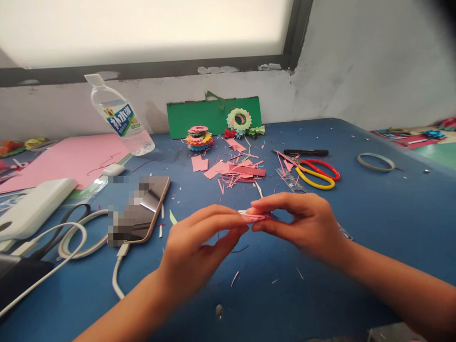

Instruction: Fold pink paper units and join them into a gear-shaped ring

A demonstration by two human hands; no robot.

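Note:
Between the fingertips of both hands is a small folded pink paper piece [257, 217], seen nearly edge-on and mostly covered by fingers. My left hand [201, 240] pinches its left end, thumb below and fingers above. From the right, my right hand [302, 223] grips the other end in the same way. Just beyond the hands lies a heap of pink paper scraps [237, 171]. Scissors [317, 173] with one red and one yellow handle rest beyond my right hand, near a black pen [306, 152].
A phone [153, 209] with a white cable [117, 270] lies at left, near a white power bank [39, 206]. Behind stand a tilted water bottle [121, 118], a green board [181, 118] and scalloped paper rings [199, 138]. A tape roll [375, 162] lies right.

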